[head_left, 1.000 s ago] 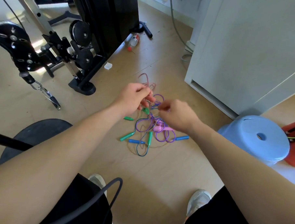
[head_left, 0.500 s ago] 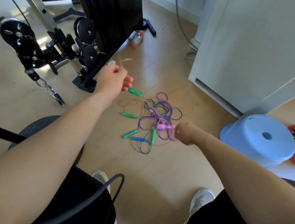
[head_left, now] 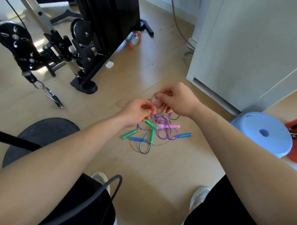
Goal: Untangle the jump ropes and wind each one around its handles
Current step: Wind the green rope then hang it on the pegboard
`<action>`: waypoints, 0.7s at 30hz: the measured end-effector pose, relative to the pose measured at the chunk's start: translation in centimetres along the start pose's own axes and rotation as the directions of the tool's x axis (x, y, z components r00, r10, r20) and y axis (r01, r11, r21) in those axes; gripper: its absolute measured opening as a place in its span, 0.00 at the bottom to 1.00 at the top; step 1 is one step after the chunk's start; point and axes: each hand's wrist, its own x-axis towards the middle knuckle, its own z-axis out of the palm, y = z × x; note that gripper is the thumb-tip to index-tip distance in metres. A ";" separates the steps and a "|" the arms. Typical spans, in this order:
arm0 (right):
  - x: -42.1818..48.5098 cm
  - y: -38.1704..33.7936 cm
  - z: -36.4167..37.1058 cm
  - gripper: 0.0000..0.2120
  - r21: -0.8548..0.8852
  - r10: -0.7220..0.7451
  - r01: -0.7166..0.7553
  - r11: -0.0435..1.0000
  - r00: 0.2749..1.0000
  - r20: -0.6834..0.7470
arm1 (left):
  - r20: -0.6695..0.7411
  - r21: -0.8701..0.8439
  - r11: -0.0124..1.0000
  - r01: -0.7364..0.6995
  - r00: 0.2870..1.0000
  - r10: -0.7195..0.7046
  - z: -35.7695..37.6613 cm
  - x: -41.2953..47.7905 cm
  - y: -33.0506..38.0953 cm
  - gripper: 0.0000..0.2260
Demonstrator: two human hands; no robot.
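Observation:
A tangle of thin jump ropes (head_left: 162, 130) lies on the wooden floor between my feet and the cabinet. Purple, blue and tan cords cross each other there. Green handles (head_left: 129, 134), blue handles (head_left: 184, 135) and a pink handle (head_left: 169, 126) stick out of the heap. My left hand (head_left: 137, 112) hovers above the heap's left side and pinches a cord, with a green handle (head_left: 149, 123) hanging just below its fingers. My right hand (head_left: 177, 99) is raised slightly higher to the right and pinches a loop of pale pink-tan cord near the left hand's fingertips.
A black weight machine (head_left: 90, 35) with pulleys and a hanging clip (head_left: 51, 94) stands at the left. A white cabinet (head_left: 249, 48) fills the right, with a blue plastic stool (head_left: 262, 132) beside it. A bottle (head_left: 134, 39) lies on the floor behind. My shoes (head_left: 198, 196) are below.
My left hand came back down from the raised left position to the heap. My right hand lifted off the pink handle and now pinches a cord loop beside the left hand.

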 end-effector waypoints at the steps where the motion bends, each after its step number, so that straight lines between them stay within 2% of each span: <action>1: 0.1 -0.2 -0.1 0.07 0.028 -0.002 0.002 1.000 1.000 -0.013 | 0.003 -0.023 1.000 -0.014 1.000 0.014 0.4 -0.2 0.3 0.09; 4: 0.2 -0.2 -0.4 0.07 0.117 0.011 -0.003 0.993 0.998 -0.067 | 0.029 -0.086 0.996 -0.032 0.999 0.035 0.5 -0.6 0.8 0.10; 9: 0.2 0.4 -0.9 0.07 0.275 0.111 -0.072 0.959 0.986 -0.128 | 0.138 -0.184 0.982 0.048 0.990 -0.023 -0.1 -0.8 0.9 0.10; 11: 0.1 0.2 -1.0 0.07 0.368 0.157 -0.112 0.923 0.983 -0.095 | 0.124 -0.161 0.986 0.039 0.992 -0.019 0.2 -0.7 0.8 0.08; 13: 0.1 -0.2 -0.9 0.06 0.388 0.173 -0.140 0.911 0.984 -0.052 | 0.058 -0.152 0.988 0.011 0.998 -0.002 0.7 -0.4 0.6 0.07; 15: 0.0 -0.3 -0.8 0.06 0.287 0.160 -0.138 0.948 0.986 -0.053 | -0.028 -0.169 0.986 -0.009 1.000 0.004 0.9 0.0 0.5 0.05; 17: 0.1 0.0 -0.8 0.06 0.086 0.123 -0.113 0.990 0.985 -0.120 | -0.120 -0.157 0.987 -0.014 0.993 -0.005 0.5 0.7 0.1 0.03; 19: 0.2 0.6 -0.8 0.07 -0.117 0.087 -0.113 0.987 0.974 -0.210 | -0.215 -0.064 0.998 -0.019 0.977 0.005 -0.4 1.3 -0.5 0.03; 21: 0.3 1.1 -1.1 0.07 -0.224 0.089 -0.147 0.963 0.965 -0.248 | -0.282 0.011 1.000 -0.006 0.959 0.009 -1.0 1.6 -0.9 0.06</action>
